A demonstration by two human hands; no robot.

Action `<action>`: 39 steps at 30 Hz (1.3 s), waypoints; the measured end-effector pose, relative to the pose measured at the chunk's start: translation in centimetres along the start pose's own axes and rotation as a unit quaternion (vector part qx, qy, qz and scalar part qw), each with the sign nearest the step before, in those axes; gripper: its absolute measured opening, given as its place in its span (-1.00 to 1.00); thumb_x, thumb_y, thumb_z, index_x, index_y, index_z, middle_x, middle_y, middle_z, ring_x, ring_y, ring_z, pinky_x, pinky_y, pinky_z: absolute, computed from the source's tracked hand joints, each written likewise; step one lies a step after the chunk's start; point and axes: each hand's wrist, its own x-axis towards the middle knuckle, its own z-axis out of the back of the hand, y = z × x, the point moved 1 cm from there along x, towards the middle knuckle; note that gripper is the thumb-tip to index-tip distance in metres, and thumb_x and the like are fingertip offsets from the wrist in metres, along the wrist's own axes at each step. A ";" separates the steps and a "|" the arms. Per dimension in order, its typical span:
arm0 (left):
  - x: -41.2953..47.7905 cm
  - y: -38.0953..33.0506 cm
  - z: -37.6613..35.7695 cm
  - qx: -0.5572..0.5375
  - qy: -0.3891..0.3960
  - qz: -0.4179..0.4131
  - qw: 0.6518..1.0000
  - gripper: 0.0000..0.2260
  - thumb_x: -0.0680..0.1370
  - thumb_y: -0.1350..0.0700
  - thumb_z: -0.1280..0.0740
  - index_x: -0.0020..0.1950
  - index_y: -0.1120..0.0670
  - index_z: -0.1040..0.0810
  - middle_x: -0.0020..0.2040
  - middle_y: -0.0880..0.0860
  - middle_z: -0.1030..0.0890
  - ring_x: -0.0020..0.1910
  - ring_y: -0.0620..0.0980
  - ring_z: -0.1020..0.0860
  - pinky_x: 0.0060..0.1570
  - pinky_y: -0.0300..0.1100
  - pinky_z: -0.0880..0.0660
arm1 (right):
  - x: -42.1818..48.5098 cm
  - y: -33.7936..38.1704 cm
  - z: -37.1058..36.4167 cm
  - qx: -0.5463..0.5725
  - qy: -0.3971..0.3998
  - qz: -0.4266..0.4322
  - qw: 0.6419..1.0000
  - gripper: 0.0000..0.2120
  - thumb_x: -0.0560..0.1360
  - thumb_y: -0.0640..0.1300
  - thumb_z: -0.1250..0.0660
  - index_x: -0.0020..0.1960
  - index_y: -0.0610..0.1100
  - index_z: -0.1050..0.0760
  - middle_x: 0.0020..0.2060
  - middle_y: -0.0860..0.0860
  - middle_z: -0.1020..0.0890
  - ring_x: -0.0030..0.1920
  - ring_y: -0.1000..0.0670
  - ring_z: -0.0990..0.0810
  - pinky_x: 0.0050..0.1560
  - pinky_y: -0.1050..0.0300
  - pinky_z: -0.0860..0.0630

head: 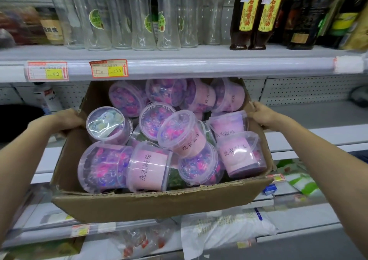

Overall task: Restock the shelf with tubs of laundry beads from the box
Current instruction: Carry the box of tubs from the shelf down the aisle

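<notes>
Inside a shop aisle of grey-white metal shelving with pegboard backing. Held up at chest height before the shelves, an open cardboard box (159,202), torn along its near rim, packed with clear-lidded tubs of laundry beads (147,166) in pink and purple, lying jumbled on their sides and ends, none yet on a shelf. Left hand (67,120) with its grip clamped on the box's left wall, right hand (262,114) with its grip clamped on the right wall. Directly above the box, a shelf edge (179,68) carrying two red-bordered price tags (108,68), marked 4.3 and 13.9. On that upper shelf, a row of clear glass bottles (139,20) beside dark bottles with yellow labels (249,14). Below the box, lower shelves stocked with white bagged goods (229,227), blurred.
</notes>
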 end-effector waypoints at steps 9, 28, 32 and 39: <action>-1.3 -0.4 -1.0 0.022 -0.066 -0.027 0.997 -0.85 0.55 0.23 -0.26 -0.04 0.30 -0.57 0.07 0.36 -0.56 -0.09 0.20 -0.49 -0.31 -0.16 -0.43 | -0.1 1.5 -0.8 0.002 -0.074 -0.062 0.995 -0.57 0.57 0.01 -0.17 0.26 -0.30 -0.44 0.21 -0.26 -0.51 0.19 -0.23 -0.49 0.12 0.00 -0.43; -3.7 0.3 -0.6 -0.038 0.037 0.029 0.998 -0.85 0.49 0.40 -0.24 -0.28 0.34 -0.47 -0.53 0.13 -0.53 -0.61 0.04 -0.48 -0.69 -0.32 -0.39 | -1.5 0.0 -0.5 -0.017 -0.027 -0.050 0.998 -0.89 0.52 -0.23 -0.29 -0.09 -0.29 -0.50 -0.03 -0.28 -0.58 -0.10 -0.18 -0.55 0.02 -0.12 -0.53; -5.9 1.0 -1.0 -0.033 0.068 0.013 0.997 -0.86 0.50 0.38 -0.24 -0.26 0.32 -0.49 -0.48 0.13 -0.52 -0.58 0.02 -0.47 -0.67 -0.31 -0.40 | -4.1 -1.5 -0.5 -0.046 -0.015 -0.022 0.999 -0.79 0.54 -0.25 -0.27 0.02 -0.42 -0.50 -0.11 -0.31 -0.55 -0.24 -0.13 -0.48 -0.24 0.05 -0.44; -9.2 4.2 -3.0 -0.024 0.063 -0.006 0.998 -0.85 0.49 0.37 -0.28 -0.28 0.25 -0.52 -0.41 0.10 -0.50 -0.62 -0.03 -0.47 -0.69 -0.32 -0.38 | -9.8 -4.9 -2.0 -0.121 -0.025 0.001 0.992 -0.68 0.51 -0.13 -0.34 0.09 -0.39 -0.55 0.03 -0.29 -0.59 -0.03 -0.23 -0.55 -0.11 0.02 -0.48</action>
